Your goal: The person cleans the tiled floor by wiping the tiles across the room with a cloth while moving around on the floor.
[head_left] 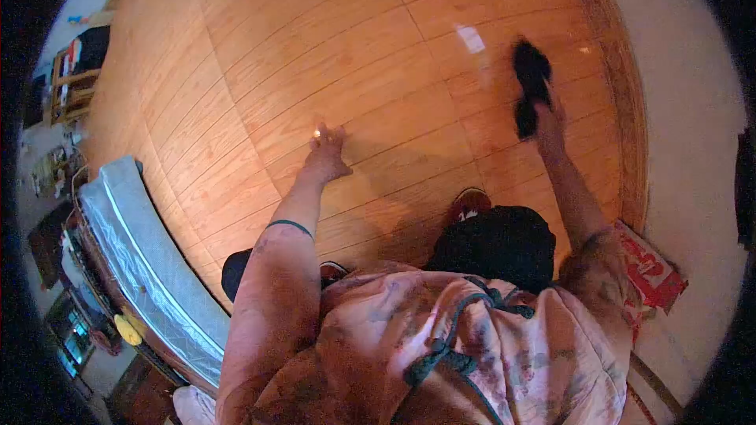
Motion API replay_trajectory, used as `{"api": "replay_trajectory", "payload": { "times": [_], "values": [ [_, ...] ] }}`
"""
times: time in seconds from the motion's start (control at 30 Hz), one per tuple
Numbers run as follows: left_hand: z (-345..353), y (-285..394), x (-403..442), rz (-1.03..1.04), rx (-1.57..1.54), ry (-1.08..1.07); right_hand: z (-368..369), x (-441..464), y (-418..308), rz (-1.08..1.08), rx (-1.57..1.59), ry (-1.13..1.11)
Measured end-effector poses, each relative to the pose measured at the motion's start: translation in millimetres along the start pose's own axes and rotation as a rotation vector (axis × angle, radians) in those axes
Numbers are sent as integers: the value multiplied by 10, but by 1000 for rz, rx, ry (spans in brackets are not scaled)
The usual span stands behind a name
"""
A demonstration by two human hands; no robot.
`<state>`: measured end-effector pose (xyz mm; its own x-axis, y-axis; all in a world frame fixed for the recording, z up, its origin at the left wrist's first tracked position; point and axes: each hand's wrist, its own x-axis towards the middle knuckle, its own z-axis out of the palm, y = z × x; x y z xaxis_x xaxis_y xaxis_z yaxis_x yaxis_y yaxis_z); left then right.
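Observation:
My right hand (pixel 550 122) is closed around a long black object (pixel 531 83), narrowed at the middle like a shoe sole. Motion blurs it, so its exact kind cannot be told. Over the wooden floor (pixel 378 55), my left hand (pixel 327 156) has its fingers spread and holds nothing. A small bright spot shows at its fingers, perhaps a ring. Whether this hand touches the floor is unclear. Beyond the black object and to its left, a small white patch (pixel 471 39) shows on the floor, either paper or a reflection.
A grey-blue padded piece (pixel 157 244) under clear plastic, like a mattress, stands at the left. Shelves with things on them (pixel 72 83) are behind it. A red and white package (pixel 652 271) lies by the right wall. My knee (pixel 500 248) and shoe (pixel 472 203) are below.

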<state>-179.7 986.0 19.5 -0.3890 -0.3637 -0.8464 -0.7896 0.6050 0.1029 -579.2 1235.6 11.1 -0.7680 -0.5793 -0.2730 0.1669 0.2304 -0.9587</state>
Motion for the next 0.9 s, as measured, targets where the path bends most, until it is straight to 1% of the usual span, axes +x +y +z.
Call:
{"api": "replay_trajectory", "payload": {
  "times": [0.03,0.07,0.13,0.2,0.23,0.27,0.3,0.47,0.57,0.63,0.7,0.77,0.83,0.87,0.9],
  "values": [
    [67,-61,58,4,-7,27,-321,-286,82,90,-146,27],
    [191,-132,146,9,-14,49,-619,-606,317,-78,-531,132],
    [190,-142,146,3,-31,58,-1476,-1284,1405,-261,-1050,191],
    [63,-43,23,-20,-52,23,-1595,-1758,1915,141,-1296,283],
    [101,-79,86,-11,-14,30,-1473,-1812,2314,213,-1424,290],
    [175,-121,159,-1,24,31,-1171,-1791,2319,197,-1448,272],
    [261,-152,206,12,61,29,-899,-1763,2296,145,-1452,242],
    [225,-151,165,9,1,33,693,-1375,1388,-190,-1332,62],
    [35,-14,-14,3,-6,23,1583,-1008,808,-231,-1119,-72],
    [-13,16,-46,-11,-27,14,2133,-577,949,-343,-1032,-137],
    [15,-18,-11,-46,-72,17,2737,-305,635,-315,-896,-261],
    [-24,7,-55,-70,-62,3,3288,-5,570,-452,-830,-302],
    [-59,22,-71,-77,-57,13,3770,478,631,-554,-626,-393],
    [-51,10,-78,-72,-59,23,3880,731,553,-402,-444,-442],
    [-21,4,-85,-65,-66,31,3911,896,320,-247,-268,-489]
  ]
}}
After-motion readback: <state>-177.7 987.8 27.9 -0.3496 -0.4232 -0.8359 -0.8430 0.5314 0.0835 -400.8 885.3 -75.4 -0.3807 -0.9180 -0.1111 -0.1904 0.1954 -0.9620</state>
